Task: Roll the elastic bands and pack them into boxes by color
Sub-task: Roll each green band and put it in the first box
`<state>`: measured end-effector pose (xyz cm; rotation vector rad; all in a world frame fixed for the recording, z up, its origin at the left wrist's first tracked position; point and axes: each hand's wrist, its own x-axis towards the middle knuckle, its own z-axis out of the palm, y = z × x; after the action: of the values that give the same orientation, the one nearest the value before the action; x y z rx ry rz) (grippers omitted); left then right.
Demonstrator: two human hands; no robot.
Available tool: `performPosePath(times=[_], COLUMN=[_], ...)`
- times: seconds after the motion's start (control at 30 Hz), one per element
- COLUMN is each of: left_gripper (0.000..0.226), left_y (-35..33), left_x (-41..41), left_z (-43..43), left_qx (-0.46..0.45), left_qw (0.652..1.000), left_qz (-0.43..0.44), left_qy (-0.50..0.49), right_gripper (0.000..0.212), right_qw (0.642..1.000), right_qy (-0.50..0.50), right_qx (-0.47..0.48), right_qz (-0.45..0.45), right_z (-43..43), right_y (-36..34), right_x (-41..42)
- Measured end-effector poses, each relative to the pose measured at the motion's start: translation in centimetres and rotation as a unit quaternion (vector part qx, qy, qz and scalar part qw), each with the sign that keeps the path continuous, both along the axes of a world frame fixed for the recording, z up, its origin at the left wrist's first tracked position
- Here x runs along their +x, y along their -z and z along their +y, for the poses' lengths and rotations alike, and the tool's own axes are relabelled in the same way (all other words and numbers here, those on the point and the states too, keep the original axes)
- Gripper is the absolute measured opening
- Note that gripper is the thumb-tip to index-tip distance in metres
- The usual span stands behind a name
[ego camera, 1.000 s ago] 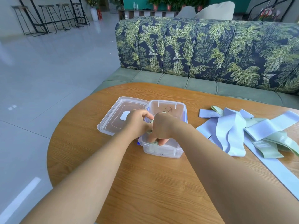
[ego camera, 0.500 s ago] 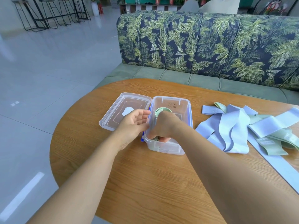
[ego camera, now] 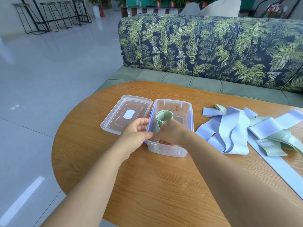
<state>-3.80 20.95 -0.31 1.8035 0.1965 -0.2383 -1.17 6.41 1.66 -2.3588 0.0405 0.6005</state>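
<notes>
Inside the box (ego camera: 172, 150) near the table's (ego camera: 147, 185) left edge, the right hand (ego camera: 170, 132) grips the roll's (ego camera: 164, 116) near side, fingers curled; the left hand (ego camera: 134, 133) rests slack against the rim.

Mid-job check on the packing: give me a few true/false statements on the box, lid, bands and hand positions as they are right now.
1. A rolled green band sits inside the clear box. True.
2. The lid is snapped onto the box. False: it lies flat on the table, just left of the box.
3. The right hand reaches into the box, over the near part of the green band. True.
4. The loose bands lie left of the box. False: they are piled to its right.
5. That pile holds only blue bands. False: green ones are mixed in.
</notes>
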Motion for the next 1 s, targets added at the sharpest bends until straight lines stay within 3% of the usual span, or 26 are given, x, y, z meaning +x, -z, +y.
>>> performPosePath(times=[0.17,0.3,0.43,0.73,1.0], left_gripper=[0.058,0.056,0.053,0.054,0.052], left_y=[0.0,0.1,0.1,0.0,-0.4], left_x=[-0.1,0.0,0.3,0.7,0.7], left_z=[-0.7,-1.3,-1.6,-1.7,-2.0], left_qx=[-0.014,0.001,0.025,0.010,0.004], left_qw=[1.000,0.999,0.997,0.996,0.994], left_qz=[0.019,0.011,0.017,0.045,0.065], left_qy=[-0.019,-0.049,-0.073,-0.081,-0.092], right_gripper=[0.024,0.004,0.004,0.048,0.023], right_qw=[0.996,0.995,0.993,0.991,0.991], right_qy=[0.019,0.020,0.018,-0.023,-0.066], right_qx=[0.087,0.098,0.113,0.129,0.118], right_qz=[0.028,0.014,0.011,0.003,-0.003], right_z=[-1.1,-1.5,-1.5,-1.7,-1.9], right_y=[-0.1,0.4,0.8,1.2,1.2], right_x=[-0.5,-0.6,-0.6,-0.6,-0.6])
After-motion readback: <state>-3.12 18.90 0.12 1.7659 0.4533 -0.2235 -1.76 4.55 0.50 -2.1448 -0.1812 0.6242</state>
